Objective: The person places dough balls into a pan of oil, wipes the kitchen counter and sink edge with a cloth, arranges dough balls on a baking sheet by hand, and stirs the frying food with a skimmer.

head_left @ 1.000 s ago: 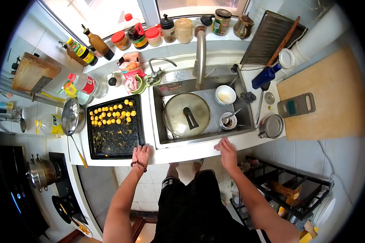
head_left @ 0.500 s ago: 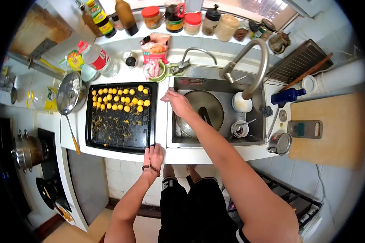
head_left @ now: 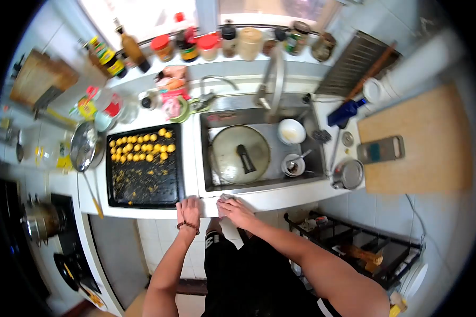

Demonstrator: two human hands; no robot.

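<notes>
Right hand [head_left: 235, 211], half-curled, has our cloth [head_left: 223, 198] at its eleven o'clock on the counter [head_left: 285, 195]; our left hand [head_left: 189, 210], fingers extended, seemingly empty, is nearer the tray [head_left: 156, 191], at its ten.

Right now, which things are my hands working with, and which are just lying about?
Apparently in use:
cloth under your right hand
countertop
baking tray, its corner by your left hand

Apparently lying about:
round lid
blue bottle
wooden board
red-lidded jars
</notes>
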